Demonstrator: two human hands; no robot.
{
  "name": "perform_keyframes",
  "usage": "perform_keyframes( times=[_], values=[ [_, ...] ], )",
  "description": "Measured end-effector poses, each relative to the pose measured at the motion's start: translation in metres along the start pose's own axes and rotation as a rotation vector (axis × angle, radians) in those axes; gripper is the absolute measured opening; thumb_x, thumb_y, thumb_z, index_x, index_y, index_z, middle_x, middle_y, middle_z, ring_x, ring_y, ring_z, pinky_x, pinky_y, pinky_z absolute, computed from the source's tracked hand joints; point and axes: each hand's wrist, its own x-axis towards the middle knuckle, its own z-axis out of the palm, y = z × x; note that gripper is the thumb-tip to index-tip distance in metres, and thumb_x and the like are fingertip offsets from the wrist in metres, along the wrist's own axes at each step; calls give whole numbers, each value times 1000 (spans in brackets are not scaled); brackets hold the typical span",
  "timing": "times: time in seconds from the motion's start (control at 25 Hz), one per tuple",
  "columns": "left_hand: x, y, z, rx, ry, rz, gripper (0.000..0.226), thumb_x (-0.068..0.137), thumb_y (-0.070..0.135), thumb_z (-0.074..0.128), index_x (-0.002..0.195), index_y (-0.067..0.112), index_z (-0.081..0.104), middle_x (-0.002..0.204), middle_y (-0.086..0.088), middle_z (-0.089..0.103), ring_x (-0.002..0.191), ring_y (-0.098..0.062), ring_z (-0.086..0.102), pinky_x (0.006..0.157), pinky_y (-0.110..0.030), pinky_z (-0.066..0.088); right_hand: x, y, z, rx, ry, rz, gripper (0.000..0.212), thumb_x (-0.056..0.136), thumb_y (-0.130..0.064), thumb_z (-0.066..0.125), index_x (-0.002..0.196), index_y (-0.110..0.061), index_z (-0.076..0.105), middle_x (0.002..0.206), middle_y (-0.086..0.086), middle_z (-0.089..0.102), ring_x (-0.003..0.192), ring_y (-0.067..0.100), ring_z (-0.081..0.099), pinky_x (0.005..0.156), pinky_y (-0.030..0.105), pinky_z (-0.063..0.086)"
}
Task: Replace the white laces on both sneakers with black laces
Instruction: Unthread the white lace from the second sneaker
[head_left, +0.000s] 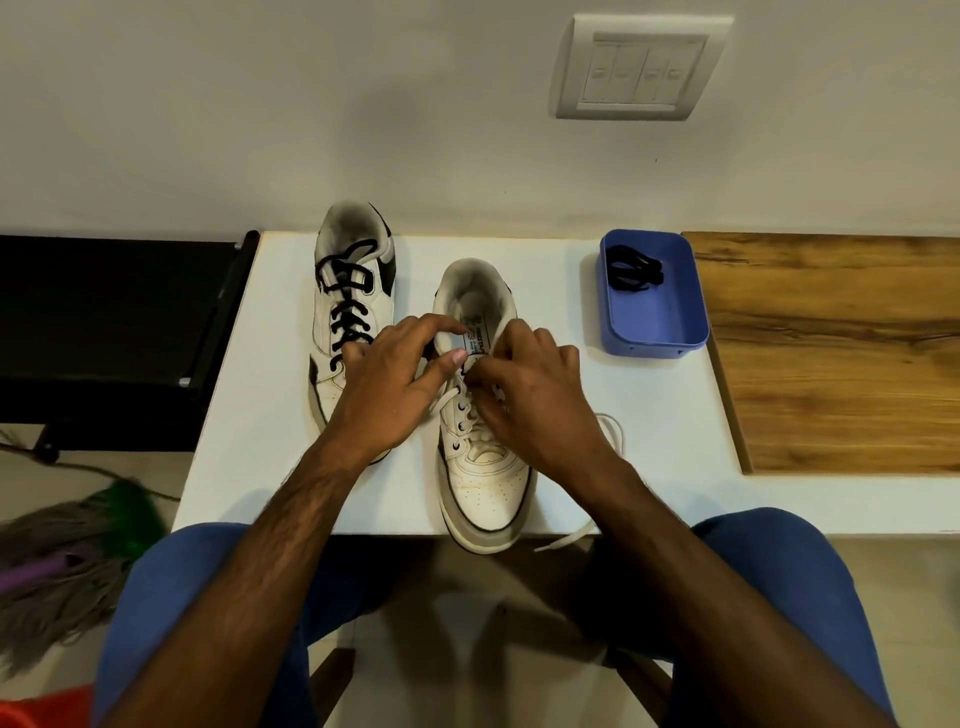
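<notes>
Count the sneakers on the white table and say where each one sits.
2. The white leather sneaker with black laces sits at the table's far left. The white leather sneaker with white laces sits in the middle, its toe over the near edge, partly covered by both hands.

Black-laced left sneaker (353, 312) stands beside the right sneaker (483, 467), its white lace (610, 431) half undone; black lace (631, 270) coiled.

Single head-worn view, looking forward and down, close over white table (270, 415), wall behind.
</notes>
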Motion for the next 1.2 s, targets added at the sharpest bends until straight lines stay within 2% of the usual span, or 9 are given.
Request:
perform_keyframes(
  times=[0.16, 0.32, 0.44, 0.6, 0.72, 0.92, 1.04, 1.12, 1.2],
  values=[
    [0, 1, 0, 4, 0, 4, 39, 97, 56, 37, 127, 40, 56, 118, 17, 62, 115, -6, 51, 88, -31, 15, 2, 12, -9, 70, 90, 59, 16, 88, -36, 60, 92, -22, 67, 96, -5, 43, 93, 17, 46, 82, 37, 29],
    [0, 0, 0, 2, -6, 3, 40, 96, 58, 37, 126, 40, 56, 114, 17, 63, 113, -7, 51, 85, -31, 15, -1, 26, -22, 122, 199, 182, 24, 88, -41, 52, 95, -24, 67, 95, -8, 40, 93, 13, 45, 83, 39, 34],
    [0, 0, 0, 7, -1, 3, 39, 96, 59, 38, 126, 41, 56, 116, 17, 63, 114, -7, 51, 84, -31, 15, -2, 12, -16, 77, 132, 85, 20, 90, -34, 63, 107, -27, 71, 98, -4, 45, 96, 15, 47, 82, 37, 29],
    [1, 0, 0, 3, -2, 1, 41, 96, 59, 37, 127, 41, 56, 118, 17, 62, 115, -7, 51, 87, -33, 17, 1, 0, 1, -22, 14, 1, 12, 90, -31, 69, 98, -23, 71, 102, 1, 48, 95, 22, 49, 80, 38, 30],
    [1, 0, -1, 8, -6, 3, 42, 96, 60, 37, 127, 41, 56, 116, 17, 62, 113, -6, 51, 86, -32, 16, 1, 8, -6, -18, 23, 21, 15, 88, -36, 65, 93, -22, 65, 100, -3, 44, 96, 19, 47, 83, 36, 24],
    [1, -2, 0, 15, -7, 6, 41, 96, 60, 37, 127, 41, 56, 118, 18, 62, 118, -5, 48, 83, -29, 13, -2, 19, -22, 27, 201, 152, 18, 85, -39, 60, 94, -24, 65, 98, -5, 43, 95, 14, 45, 84, 36, 28],
    [0, -1, 1, 3, -7, 9, 40, 96, 59, 37, 127, 41, 56, 119, 17, 61, 117, -5, 49, 83, -29, 13, -3, 4, -9, -20, 84, 52, 20, 88, -33, 66, 106, -26, 69, 104, -1, 49, 99, 17, 46, 84, 34, 23],
    [1, -1, 0, -3, -6, 9, 40, 96, 59, 37, 128, 41, 56, 118, 17, 62, 116, -5, 50, 85, -30, 15, -2, -3, 1, -62, 11, 3, 15, 90, -32, 67, 103, -26, 72, 104, 0, 49, 99, 21, 47, 83, 35, 24],
    [1, -1, 0, 1, -5, 7, 41, 96, 59, 37, 128, 41, 56, 116, 17, 62, 115, -6, 51, 86, -32, 16, 0, -1, 2, -71, 22, -7, 12, 89, -32, 67, 96, -24, 71, 102, 1, 49, 97, 23, 48, 82, 36, 25]
  ],
)
